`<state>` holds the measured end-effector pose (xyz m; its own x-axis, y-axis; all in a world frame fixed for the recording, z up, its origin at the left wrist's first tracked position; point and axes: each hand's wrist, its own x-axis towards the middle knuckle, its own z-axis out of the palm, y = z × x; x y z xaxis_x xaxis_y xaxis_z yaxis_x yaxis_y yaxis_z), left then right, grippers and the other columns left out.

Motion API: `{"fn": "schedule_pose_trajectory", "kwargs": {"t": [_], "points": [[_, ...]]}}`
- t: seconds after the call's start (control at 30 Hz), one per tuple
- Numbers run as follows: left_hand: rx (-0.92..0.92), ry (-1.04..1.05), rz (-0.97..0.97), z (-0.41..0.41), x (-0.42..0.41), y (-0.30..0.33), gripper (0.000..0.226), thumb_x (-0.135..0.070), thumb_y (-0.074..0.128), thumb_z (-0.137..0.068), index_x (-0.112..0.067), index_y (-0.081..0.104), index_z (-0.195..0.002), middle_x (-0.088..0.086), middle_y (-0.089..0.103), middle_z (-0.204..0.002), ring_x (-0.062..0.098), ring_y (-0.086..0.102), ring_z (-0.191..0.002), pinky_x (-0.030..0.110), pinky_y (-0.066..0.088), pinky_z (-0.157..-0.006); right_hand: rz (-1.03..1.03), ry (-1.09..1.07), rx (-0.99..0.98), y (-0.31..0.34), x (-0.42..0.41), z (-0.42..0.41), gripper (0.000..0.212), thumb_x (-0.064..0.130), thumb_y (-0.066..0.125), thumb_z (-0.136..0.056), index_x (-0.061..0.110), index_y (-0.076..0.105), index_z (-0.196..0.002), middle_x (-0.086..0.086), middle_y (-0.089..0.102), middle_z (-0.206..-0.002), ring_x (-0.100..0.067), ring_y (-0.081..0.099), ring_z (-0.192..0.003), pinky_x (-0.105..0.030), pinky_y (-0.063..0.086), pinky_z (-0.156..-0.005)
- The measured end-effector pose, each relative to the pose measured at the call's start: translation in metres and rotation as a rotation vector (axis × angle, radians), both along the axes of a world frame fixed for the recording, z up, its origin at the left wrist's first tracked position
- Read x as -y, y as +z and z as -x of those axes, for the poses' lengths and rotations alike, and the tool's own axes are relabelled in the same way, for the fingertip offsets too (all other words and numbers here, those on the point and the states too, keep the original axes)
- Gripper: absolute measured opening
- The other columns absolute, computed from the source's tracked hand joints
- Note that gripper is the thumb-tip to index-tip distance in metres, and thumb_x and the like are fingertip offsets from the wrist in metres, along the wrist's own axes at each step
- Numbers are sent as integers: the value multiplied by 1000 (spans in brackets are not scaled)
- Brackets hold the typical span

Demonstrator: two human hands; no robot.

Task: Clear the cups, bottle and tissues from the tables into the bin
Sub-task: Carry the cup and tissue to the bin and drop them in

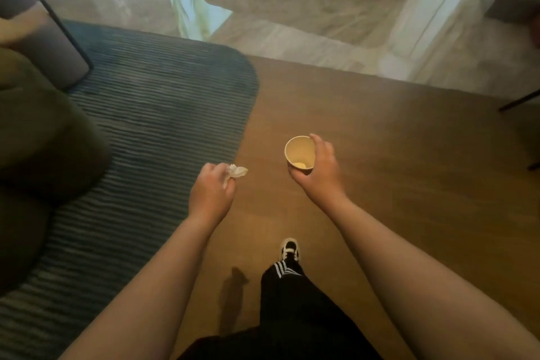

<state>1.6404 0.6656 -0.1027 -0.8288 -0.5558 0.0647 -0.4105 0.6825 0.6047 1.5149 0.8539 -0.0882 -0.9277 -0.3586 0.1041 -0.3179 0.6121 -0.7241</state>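
Observation:
My right hand [320, 168] grips a tan paper cup [299, 153] from its right side; the cup is upright, its mouth faces me and a pale remnant lies at its bottom. My left hand [211, 188] is closed on a crumpled white tissue [238, 171], which sticks out past the fingers. Both hands hang over the wooden floor in front of me. No bin, bottle or table top is in view.
A dark ribbed rug [157, 114] covers the floor at left, with a dark green seat [41, 137] and a grey armchair [43, 44] on it. Pale stone flooring [306, 23] lies ahead. Thin black furniture legs [517, 102] stand at right. My foot [289, 250] steps forward.

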Motion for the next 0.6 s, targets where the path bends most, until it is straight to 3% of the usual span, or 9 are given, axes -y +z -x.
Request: {"fn": "schedule_pose_trajectory", "kwargs": {"t": [0.23,0.6], "points": [[2,144,-5,179,70,31,23,-20,54,-89,-11,59,-110,7,52,-104,22,53,-85,38,47,-75,-55,118,-2,22,78,196,85,36,77,-73,28,29,-142,4,41,-135,-14,46,-116,-28,42,-90],[25,303,-40,401,229,-5,27,-23,53,-90,-13,58,-115,3,51,-106,10,47,-78,24,35,-64,-78,265,10,-11,248,434,84,39,75,-73,32,26,-141,6,40,-135,-9,43,-110,-29,43,-85]]}}
